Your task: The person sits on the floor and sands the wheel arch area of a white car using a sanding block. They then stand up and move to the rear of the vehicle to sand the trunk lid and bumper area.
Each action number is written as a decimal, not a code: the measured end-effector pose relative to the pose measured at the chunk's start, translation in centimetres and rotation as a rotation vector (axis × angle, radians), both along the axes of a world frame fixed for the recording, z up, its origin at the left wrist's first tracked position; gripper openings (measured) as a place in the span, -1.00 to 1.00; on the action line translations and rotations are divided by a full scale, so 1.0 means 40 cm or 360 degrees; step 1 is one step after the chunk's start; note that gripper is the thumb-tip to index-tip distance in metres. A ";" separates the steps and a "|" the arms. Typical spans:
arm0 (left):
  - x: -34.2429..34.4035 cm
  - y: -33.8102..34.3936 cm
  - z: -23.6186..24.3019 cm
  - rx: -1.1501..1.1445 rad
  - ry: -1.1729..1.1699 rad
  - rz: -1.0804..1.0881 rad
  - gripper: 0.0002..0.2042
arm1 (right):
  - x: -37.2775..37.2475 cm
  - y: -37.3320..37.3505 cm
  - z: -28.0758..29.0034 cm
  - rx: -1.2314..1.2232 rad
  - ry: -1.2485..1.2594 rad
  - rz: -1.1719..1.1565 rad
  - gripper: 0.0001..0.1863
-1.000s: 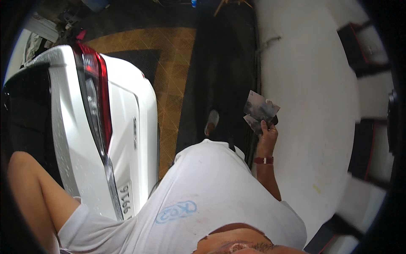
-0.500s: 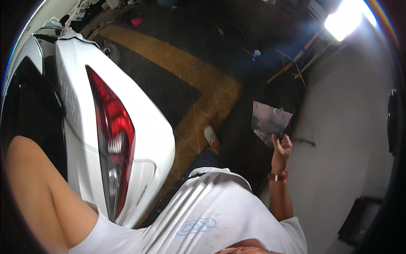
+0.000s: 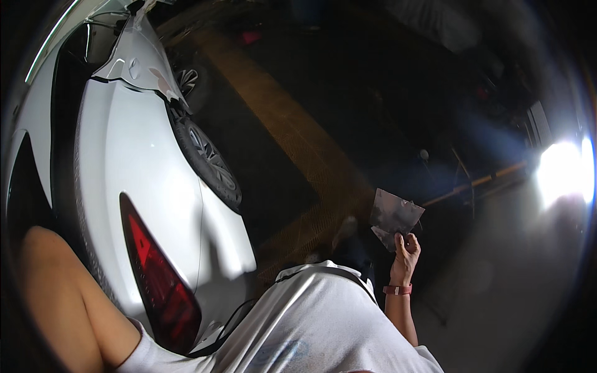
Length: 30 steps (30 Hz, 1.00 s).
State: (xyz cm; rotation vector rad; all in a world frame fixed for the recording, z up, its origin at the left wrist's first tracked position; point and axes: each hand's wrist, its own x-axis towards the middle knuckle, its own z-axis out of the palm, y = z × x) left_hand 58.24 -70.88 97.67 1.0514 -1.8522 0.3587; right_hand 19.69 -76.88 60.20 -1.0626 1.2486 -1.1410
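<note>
My right hand (image 3: pixel 404 255), with a red band at the wrist, has thumb and fingers closed on thin, translucent sheets (image 3: pixel 395 212), held out at the right of my body. My bent left arm (image 3: pixel 62 292) fills the lower left, and its hand is out of view. Just beside that arm is a white car (image 3: pixel 118 155), with its red tail light (image 3: pixel 155 273) low in the picture and a rear wheel (image 3: pixel 208 158) farther forward along its side.
A bright lamp (image 3: pixel 559 171) glares at the right, near a wooden stand (image 3: pixel 479 182). The dark floor has a yellow tiled stripe (image 3: pixel 280 124). A small pink object (image 3: pixel 251 36) lies at the back, with indistinct items beyond.
My view has turned and moved along the car, bringing its side and wheel in. The lamp has shifted down the right edge. The sheets, still in my right hand, sit lower in view.
</note>
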 end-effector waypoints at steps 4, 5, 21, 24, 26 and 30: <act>-0.050 -0.011 0.055 -0.0011 -0.0125 -0.0123 -0.30 | -0.020 -0.014 0.001 0.0125 0.0284 -0.0009 -0.85; -0.075 -0.011 0.072 -0.0011 -0.0141 -0.0164 -0.29 | -0.021 -0.010 0.000 0.0096 0.0169 -0.0079 -0.84; -0.565 0.199 -0.698 0.0756 0.2743 0.0006 -0.44 | -0.014 0.033 0.199 -0.0463 -0.0324 0.0776 -0.73; -0.649 0.119 -0.604 0.0934 0.2968 -0.0290 -0.46 | -0.030 -0.013 0.294 -0.0466 -0.0271 0.0834 -0.67; -0.682 0.089 -0.550 0.0911 0.3094 -0.0494 -0.52 | -0.055 -0.027 0.345 -0.0468 0.0040 0.0903 -0.64; -0.701 0.014 -0.418 0.0707 0.2735 -0.0259 -0.59 | -0.146 -0.094 0.474 -0.0216 0.0159 0.0954 -0.64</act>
